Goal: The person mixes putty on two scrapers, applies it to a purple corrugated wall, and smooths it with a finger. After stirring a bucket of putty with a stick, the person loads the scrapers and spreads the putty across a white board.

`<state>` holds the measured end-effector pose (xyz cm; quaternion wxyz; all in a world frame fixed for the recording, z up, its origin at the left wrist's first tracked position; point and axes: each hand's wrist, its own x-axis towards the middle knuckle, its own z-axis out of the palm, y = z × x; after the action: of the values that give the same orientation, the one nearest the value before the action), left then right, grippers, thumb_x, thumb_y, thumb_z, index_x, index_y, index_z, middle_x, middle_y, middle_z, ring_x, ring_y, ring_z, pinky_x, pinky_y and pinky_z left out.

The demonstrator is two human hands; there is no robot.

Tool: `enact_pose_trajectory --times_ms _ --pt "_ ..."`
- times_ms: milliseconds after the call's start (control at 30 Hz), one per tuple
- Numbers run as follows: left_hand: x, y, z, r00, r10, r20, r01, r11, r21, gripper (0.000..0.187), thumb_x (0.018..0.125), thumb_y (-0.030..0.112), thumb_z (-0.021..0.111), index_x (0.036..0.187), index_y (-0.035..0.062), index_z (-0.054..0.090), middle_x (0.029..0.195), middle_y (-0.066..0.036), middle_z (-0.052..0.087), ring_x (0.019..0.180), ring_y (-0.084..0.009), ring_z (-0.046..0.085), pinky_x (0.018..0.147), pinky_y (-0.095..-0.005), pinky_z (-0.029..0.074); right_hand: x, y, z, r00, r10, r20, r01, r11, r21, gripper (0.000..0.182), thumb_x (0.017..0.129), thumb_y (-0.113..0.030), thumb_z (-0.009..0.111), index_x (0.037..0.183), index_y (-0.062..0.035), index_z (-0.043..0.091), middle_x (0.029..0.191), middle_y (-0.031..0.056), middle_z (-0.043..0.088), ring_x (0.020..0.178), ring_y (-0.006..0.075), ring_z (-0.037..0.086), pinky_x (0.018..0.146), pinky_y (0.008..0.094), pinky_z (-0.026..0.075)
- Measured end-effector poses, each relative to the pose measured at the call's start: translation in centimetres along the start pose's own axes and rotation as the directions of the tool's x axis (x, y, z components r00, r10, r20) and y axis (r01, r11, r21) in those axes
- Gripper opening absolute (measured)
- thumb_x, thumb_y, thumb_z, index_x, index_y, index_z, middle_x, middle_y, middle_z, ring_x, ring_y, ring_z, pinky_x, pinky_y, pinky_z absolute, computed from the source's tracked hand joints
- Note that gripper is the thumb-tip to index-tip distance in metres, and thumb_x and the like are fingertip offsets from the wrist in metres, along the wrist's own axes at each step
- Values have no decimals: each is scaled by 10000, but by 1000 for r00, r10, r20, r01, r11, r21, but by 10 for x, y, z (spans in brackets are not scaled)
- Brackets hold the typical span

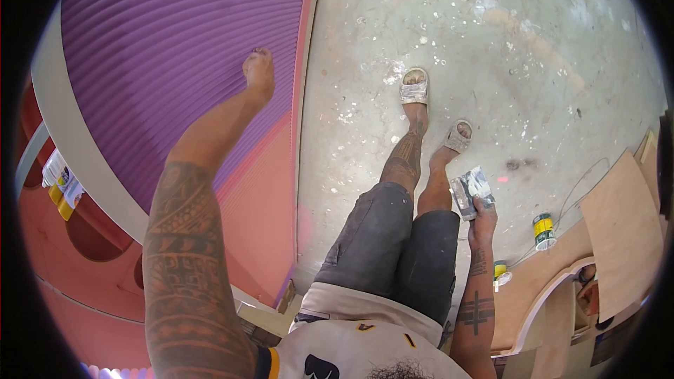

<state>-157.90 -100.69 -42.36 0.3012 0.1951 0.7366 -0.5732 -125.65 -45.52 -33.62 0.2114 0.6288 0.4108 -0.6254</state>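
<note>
The left hand point(259, 71) is curling before the purple ribbed panel point(189, 49), inside its pink edge (I cannot tell what its grip is holding). The right hand point(484, 219) is gripping a white-smeared grey rectangular plate point(471, 191) above open, paint-spotted floor point(365, 98).

Ribbed panel point(168, 35): purple, parallel stripes, pink edging point(303, 56). Floor point(505, 70): pale grey-green, white speckles, isolated bright pink spots. Shorts point(368, 235): dark grey. Shirt point(344, 344): off-white, black markings; sleeve trim point(268, 363), yellow and dark. Upper can point(543, 231): yellow, green and white. Leaning board point(621, 238): plain tan. Tattoos point(186, 238): dark, banded geometric pattern.
</note>
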Motion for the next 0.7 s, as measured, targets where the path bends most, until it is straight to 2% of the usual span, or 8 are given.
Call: enact_pose_trajectory --times_ms 67,167,233,333,567,633,667,700 --pt "5 3 5 1000 14 -10 -14 1000 -3 702 812 325 711 1362 -55 497 875 -166 646 708 -260 644 351 -340 339 -2 -3 3 1000 -4 -29 5 999 31 397 964 -5 649 1345 51 555 1265 141 657 1119 219 660 950 343 537" --pt "15 21 17 992 -118 33 120 991 -57 687 787 267 721 1341 -51 471 795 -171 629 635 -247 622 371 -373 352 -2 -5 2 1000 -16 -17 17 999 31 406 963 -7 650 1353 50 553 1270 139 656 1123 220 659 952 345 539" --pt "19 26 26 987 -160 2 159 986 38 717 733 159 731 1352 -47 435 712 -165 601 584 -257 606 382 -394 340 -3 -6 2 999 -18 -26 19 999 36 407 963 -5 649 1354 49 553 1272 137 656 1124 219 659 955 345 538" --pt "25 29 30 992 -104 68 99 992 81 741 695 73 720 1360 -40 412 674 -152 580 585 -280 607 384 -388 313 -3 -7 2 999 -21 -41 22 999 37 407 962 -3 649 1355 47 554 1276 134 656 1126 216 657 962 345 535" --pt "31 27 34 993 -98 72 91 991 101 675 714 48 709 1327 -22 435 706 -108 586 600 -255 605 383 -376 320 -3 -5 4 998 -46 -48 47 999 27 402 962 0 648 1351 48 556 1276 133 657 1128 212 655 967 345 528" --pt "24 23 30 989 -137 -60 134 990 -53 495 806 93 694 1252 -2 500 764 -89 622 612 -211 623 381 -367 386 -3 -5 5 998 -45 -44 46 999 26 401 962 2 647 1350 45 558 1273 130 658 1125 210 656 963 346 530" --pt "14 23 26 989 -138 -58 135 990 -48 495 806 93 694 1252 -2 500 764 -89 622 612 -211 623 381 -367 386 -3 -4 6 998 -43 -39 44 999 27 399 961 4 646 1348 43 560 1270 128 659 1122 209 657 959 346 531" --pt "-2 22 16 986 -48 -162 9 972 -234 371 853 120 667 1185 18 538 799 -89 641 638 -200 645 400 -366 430 -2 -3 7 999 -40 -32 41 999 33 399 961 4 646 1348 43 560 1270 128 659 1122 209 657 959 346 531"
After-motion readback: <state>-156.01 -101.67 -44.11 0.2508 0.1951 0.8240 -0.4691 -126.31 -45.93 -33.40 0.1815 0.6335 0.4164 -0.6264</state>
